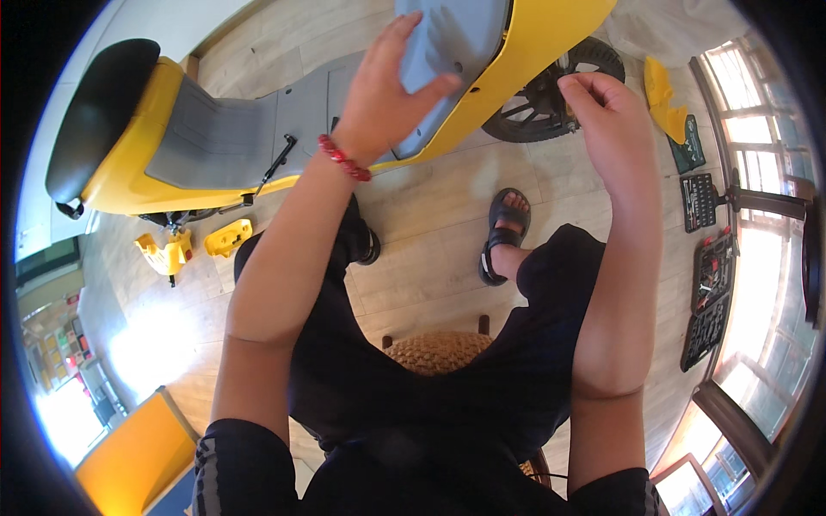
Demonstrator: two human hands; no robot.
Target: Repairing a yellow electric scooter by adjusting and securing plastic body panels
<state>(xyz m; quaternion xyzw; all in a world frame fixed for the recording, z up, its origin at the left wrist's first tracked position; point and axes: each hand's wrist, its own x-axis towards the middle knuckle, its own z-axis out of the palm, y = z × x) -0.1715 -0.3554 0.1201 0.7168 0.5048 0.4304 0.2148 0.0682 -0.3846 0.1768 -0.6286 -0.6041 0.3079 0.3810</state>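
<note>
A yellow electric scooter with a grey footboard and a black seat stretches across the far side. Over its smooth blue-grey front panel my left hand is open, fingers apart, with a red bead bracelet at the wrist. Whether the fingertips touch the panel, I cannot tell. My right hand is raised beside the black front wheel, thumb and fingers pinched together. Anything between those fingertips is too small or hidden to name.
Yellow cover pieces lie on the wooden floor at left, another yellow panel at far right. Open tool cases line the right wall. I sit on a woven stool. A black kickstand-like bar lies by the footboard.
</note>
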